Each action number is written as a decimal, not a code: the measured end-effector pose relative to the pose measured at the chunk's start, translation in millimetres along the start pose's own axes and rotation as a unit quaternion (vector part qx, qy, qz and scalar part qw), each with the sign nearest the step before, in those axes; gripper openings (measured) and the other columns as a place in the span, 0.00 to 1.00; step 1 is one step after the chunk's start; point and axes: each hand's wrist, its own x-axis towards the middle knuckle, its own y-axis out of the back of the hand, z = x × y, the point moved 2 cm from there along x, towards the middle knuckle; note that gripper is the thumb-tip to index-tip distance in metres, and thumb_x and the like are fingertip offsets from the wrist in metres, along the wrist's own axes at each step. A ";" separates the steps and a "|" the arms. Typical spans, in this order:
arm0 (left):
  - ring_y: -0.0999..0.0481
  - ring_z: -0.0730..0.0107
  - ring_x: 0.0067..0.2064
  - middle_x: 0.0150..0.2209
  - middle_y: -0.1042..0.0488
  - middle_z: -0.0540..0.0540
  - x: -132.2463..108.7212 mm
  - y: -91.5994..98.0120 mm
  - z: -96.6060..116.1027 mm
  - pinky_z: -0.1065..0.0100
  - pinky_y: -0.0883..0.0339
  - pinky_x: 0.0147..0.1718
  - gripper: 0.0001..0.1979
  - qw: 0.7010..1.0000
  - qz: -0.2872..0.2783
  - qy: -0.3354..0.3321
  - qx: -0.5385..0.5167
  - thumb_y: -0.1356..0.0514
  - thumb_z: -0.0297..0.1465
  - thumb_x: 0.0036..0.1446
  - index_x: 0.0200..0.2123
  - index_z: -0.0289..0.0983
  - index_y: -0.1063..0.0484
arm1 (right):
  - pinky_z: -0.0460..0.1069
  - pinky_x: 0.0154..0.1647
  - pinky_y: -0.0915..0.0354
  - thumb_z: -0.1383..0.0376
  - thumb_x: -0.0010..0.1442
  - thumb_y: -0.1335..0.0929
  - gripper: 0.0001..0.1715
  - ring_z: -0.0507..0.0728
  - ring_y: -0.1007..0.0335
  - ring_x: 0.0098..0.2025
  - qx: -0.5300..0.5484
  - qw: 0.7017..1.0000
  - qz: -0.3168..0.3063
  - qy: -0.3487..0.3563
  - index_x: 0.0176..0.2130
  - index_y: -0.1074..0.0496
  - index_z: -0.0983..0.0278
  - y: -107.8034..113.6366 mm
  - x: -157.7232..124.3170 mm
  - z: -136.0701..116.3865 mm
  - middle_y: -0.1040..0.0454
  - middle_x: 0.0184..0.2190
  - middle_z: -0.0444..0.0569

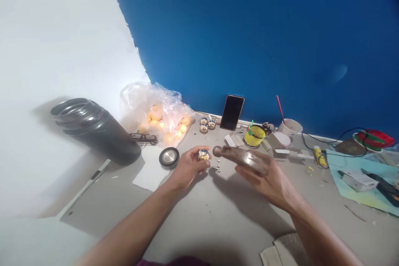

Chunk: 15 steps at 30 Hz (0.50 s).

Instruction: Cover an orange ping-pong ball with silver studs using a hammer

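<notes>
Between its thumb and fingers, my left hand (188,169) holds a shiny metal ball (203,155) just above the table. My right hand (272,183) is wrapped round a brownish metal tool (246,158), whose rounded tip points left towards the ball without touching it. Several tiny silver beads (217,169) lie on the table between the two hands. Farther back, a small group of shiny balls (204,127) rests near the wall. A round black lid with a silver centre (169,157) sits left of my left hand on white paper (150,174).
A dark bottle (102,133) and a plastic bag of yellow-orange things (158,116) stand at the left. A phone (232,112) leans near the wall. Rightward are a yellow tub (254,136), white cup (292,126), glue stick (320,156) and blue sheet (339,174). Cloth (283,251) lies in front.
</notes>
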 end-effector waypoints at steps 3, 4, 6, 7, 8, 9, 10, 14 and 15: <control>0.37 0.79 0.23 0.28 0.25 0.49 -4.0 -5.9 -0.2 0.72 0.43 0.23 0.22 0.997 -0.026 -0.005 0.069 0.30 0.26 0.44 0.46 0.34 0.20 | 0.56 0.47 0.30 0.62 0.64 0.34 0.21 0.65 0.24 0.45 -0.004 1.000 0.008 0.023 0.54 0.23 0.56 -9.1 0.6 -3.3 0.19 0.44 0.52; 0.37 0.78 0.23 0.26 0.27 0.50 -5.1 -7.5 0.1 0.72 0.43 0.23 0.22 0.995 -0.031 -0.005 0.091 0.30 0.26 0.44 0.46 0.33 0.20 | 0.56 0.48 0.31 0.63 0.63 0.34 0.21 0.65 0.24 0.46 -0.012 1.000 0.004 0.027 0.54 0.23 0.56 -12.0 0.8 -3.2 0.19 0.44 0.52; 0.37 0.77 0.22 0.21 0.30 0.53 -6.5 -9.7 1.1 0.71 0.42 0.23 0.22 0.992 -0.037 -0.001 0.123 0.30 0.28 0.45 0.46 0.32 0.20 | 0.56 0.48 0.30 0.63 0.63 0.33 0.20 0.65 0.24 0.46 -0.033 0.999 -0.003 0.024 0.54 0.22 0.55 -15.6 0.4 -2.0 0.19 0.44 0.53; 0.37 0.76 0.22 0.20 0.31 0.53 -6.9 -10.4 1.7 0.71 0.41 0.23 0.22 0.991 -0.037 -0.002 0.132 0.30 0.28 0.46 0.47 0.32 0.19 | 0.56 0.48 0.30 0.63 0.63 0.33 0.20 0.66 0.23 0.46 -0.043 0.999 0.000 0.020 0.54 0.22 0.56 -16.0 -0.3 -1.5 0.19 0.43 0.53; 0.37 0.76 0.21 0.20 0.32 0.54 -7.2 -10.8 2.2 0.71 0.41 0.23 0.22 0.990 -0.038 -0.005 0.139 0.30 0.29 0.46 0.47 0.32 0.19 | 0.56 0.48 0.30 0.63 0.64 0.33 0.20 0.66 0.23 0.46 -0.051 0.999 0.005 0.018 0.54 0.22 0.56 -15.8 -1.2 -1.2 0.19 0.43 0.54; 0.37 0.76 0.21 0.19 0.32 0.54 -7.3 -11.0 2.6 0.71 0.41 0.23 0.22 0.989 -0.037 -0.011 0.144 0.29 0.30 0.46 0.46 0.32 0.19 | 0.55 0.48 0.30 0.63 0.64 0.33 0.20 0.66 0.23 0.46 -0.058 0.998 0.011 0.018 0.54 0.23 0.57 -15.4 -2.3 -1.3 0.19 0.42 0.55; 0.37 0.76 0.21 0.19 0.32 0.54 -7.4 -11.0 2.7 0.71 0.41 0.23 0.21 0.988 -0.036 -0.018 0.151 0.29 0.31 0.46 0.46 0.32 0.19 | 0.55 0.47 0.30 0.63 0.65 0.33 0.19 0.66 0.23 0.45 -0.067 0.997 0.014 0.019 0.54 0.23 0.57 -15.1 -3.3 -1.7 0.19 0.42 0.55; 0.36 0.76 0.21 0.20 0.31 0.53 -7.4 -10.0 0.5 0.71 0.40 0.22 0.19 0.983 -0.028 -0.026 0.177 0.30 0.32 0.46 0.43 0.31 0.19 | 0.55 0.46 0.29 0.62 0.66 0.34 0.19 0.65 0.21 0.44 -0.118 0.993 0.001 0.025 0.55 0.23 0.58 -16.9 -6.0 -3.8 0.19 0.43 0.55; 0.37 0.76 0.20 0.20 0.31 0.53 -7.2 -9.7 -0.2 0.71 0.40 0.21 0.20 0.983 -0.027 -0.025 0.181 0.30 0.32 0.46 0.44 0.31 0.19 | 0.55 0.46 0.28 0.62 0.66 0.34 0.19 0.64 0.21 0.44 -0.129 0.991 0.004 0.031 0.55 0.24 0.58 -17.3 -6.5 -4.2 0.18 0.43 0.55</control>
